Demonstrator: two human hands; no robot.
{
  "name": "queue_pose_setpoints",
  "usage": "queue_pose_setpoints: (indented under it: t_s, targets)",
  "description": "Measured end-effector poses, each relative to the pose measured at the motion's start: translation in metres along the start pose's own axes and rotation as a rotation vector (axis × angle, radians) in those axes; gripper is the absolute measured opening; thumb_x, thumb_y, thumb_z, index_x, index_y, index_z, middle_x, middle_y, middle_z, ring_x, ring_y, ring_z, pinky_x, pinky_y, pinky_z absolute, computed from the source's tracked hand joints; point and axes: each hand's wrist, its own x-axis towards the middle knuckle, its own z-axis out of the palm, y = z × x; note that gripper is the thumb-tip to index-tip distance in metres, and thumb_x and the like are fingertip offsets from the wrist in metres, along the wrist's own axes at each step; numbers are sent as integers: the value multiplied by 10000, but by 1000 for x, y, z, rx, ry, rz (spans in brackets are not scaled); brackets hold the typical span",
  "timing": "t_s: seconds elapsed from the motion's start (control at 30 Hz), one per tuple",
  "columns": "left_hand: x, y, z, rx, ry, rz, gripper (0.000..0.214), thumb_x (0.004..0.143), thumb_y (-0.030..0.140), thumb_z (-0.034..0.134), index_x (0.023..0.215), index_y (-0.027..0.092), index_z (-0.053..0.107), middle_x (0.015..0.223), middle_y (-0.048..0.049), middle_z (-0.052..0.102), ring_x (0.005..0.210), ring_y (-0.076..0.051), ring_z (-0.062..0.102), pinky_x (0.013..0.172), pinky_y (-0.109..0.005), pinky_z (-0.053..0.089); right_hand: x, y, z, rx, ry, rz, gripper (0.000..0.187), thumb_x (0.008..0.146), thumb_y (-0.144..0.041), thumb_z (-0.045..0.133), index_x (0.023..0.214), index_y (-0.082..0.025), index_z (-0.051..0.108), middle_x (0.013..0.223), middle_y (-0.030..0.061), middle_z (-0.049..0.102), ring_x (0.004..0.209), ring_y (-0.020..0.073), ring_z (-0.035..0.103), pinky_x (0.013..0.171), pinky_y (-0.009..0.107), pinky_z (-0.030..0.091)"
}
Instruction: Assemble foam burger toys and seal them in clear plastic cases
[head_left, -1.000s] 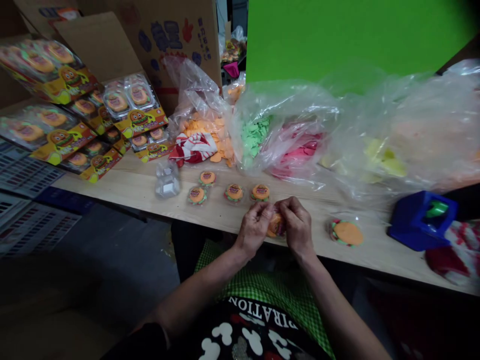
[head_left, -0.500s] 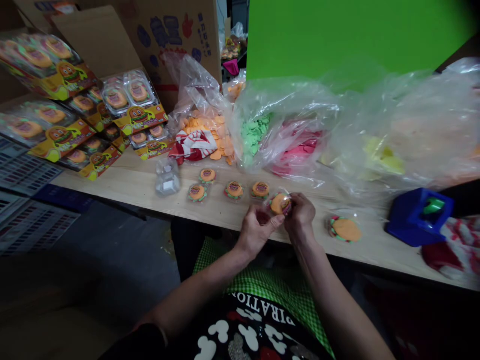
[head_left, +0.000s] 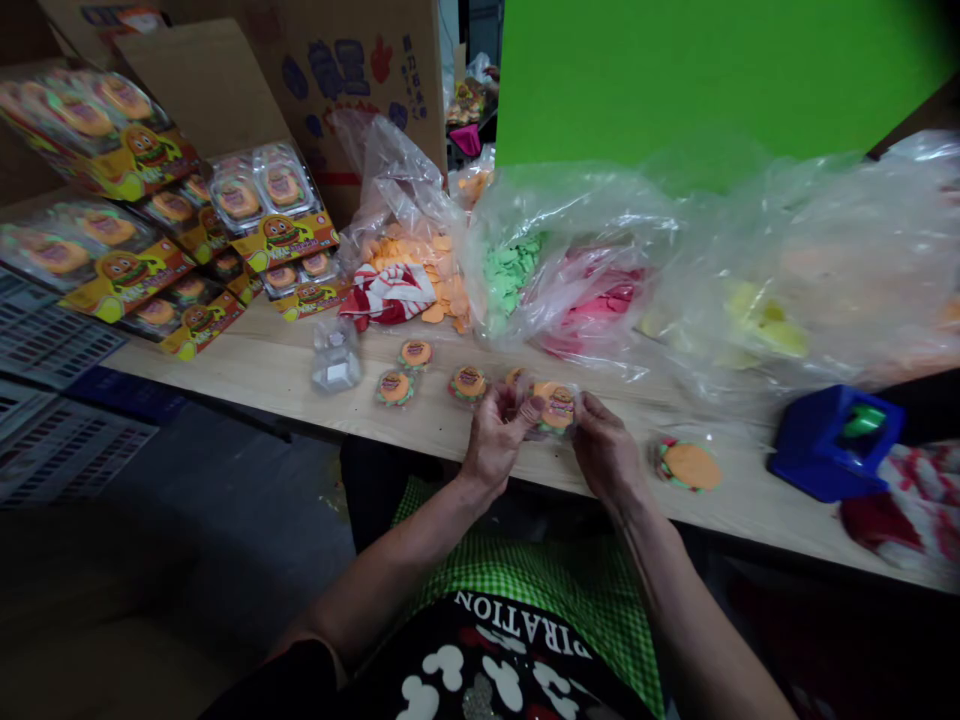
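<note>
Between my two hands, over the table's front part, is a toy burger in a clear plastic case (head_left: 556, 407), its printed orange top facing up. My left hand (head_left: 495, 435) pinches the left side of the case, and my right hand (head_left: 606, 445) grips its right side. Just left of them sits a cased burger (head_left: 469, 382); another, partly hidden by my left hand, is behind. Two more cased burgers, a front one (head_left: 394, 387) and a back one (head_left: 415, 352), lie further left. To the right rests an open case with an unprinted orange burger (head_left: 686, 465).
An empty clear case (head_left: 335, 360) stands left on the table (head_left: 247, 350). Boxed burger packs (head_left: 281, 225) are stacked at the far left. Bags of orange, green (head_left: 510, 270), pink (head_left: 600, 300) and yellow pieces line the back. A blue tape dispenser (head_left: 836, 445) and red-white cloth (head_left: 911, 505) lie right.
The cased burger has turned so its printed top now faces up toward me. My left hand has shifted slightly left, and my right hand has moved slightly down.
</note>
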Motion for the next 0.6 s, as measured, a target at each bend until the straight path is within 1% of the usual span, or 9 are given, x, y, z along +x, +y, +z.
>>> queue_pose_setpoints:
  t_s: [0.07,0.13,0.2,0.27,0.33,0.43,0.47,0.53,0.6]
  targets:
    - [-7,1,5,-24,-22,15,474,667,420,880,921,170,568,881,2,636,773,-110,605,684,-213,517,-2,0,3,88,23,-13,250,713,-430,737,819,-237,619,898,58,694,832,238,640,731,377,516]
    - [-12,1,9,-6,-30,68,438,671,351,886,943,173,592,907,3,637,811,-101,598,758,-212,505,-3,2,4,123,9,-1,254,748,-429,697,925,-252,654,1068,82,701,941,260,655,763,402,532]
    - [-15,0,11,46,-29,117,363,704,334,865,890,169,601,860,15,615,779,-86,577,764,-204,481,-4,4,1,125,-25,35,287,787,-439,659,1013,-262,661,1143,91,686,963,264,654,735,400,536]
    - [-16,-2,10,93,-33,131,333,735,364,839,821,164,587,795,28,575,709,-73,538,707,-198,457,-3,4,-3,134,-33,50,278,799,-442,656,1009,-259,655,1102,83,682,907,248,644,693,373,522]
    - [-17,-5,8,117,-47,115,345,747,388,828,794,164,569,760,38,540,672,-66,502,668,-195,433,-2,1,-8,135,-16,18,242,784,-441,682,923,-250,631,1004,63,669,845,228,618,679,351,501]
    - [-18,-5,4,118,-73,86,349,759,375,822,780,165,544,735,48,513,673,-62,485,692,-193,435,0,-8,-14,73,8,-49,286,761,-468,716,790,-237,551,826,18,594,735,191,547,658,322,458]
    - [-18,-3,3,97,-86,67,345,754,365,827,799,167,548,754,43,532,694,-67,505,713,-197,447,-1,-11,-15,40,10,-68,312,759,-477,721,765,-234,525,773,1,555,689,173,507,637,307,432]
    - [-18,2,1,19,-138,6,369,730,348,846,923,179,580,890,10,616,810,-102,585,767,-221,484,-3,-18,-17,-51,1,-102,346,774,-491,712,744,-230,488,703,-28,476,629,146,421,599,280,371]
    - [-15,8,-1,-48,-208,-65,531,686,327,877,1105,207,575,1068,-32,661,950,-156,637,818,-258,513,-7,-24,-17,-217,-46,-137,364,816,-513,676,732,-228,466,675,-38,423,624,141,373,589,273,331]
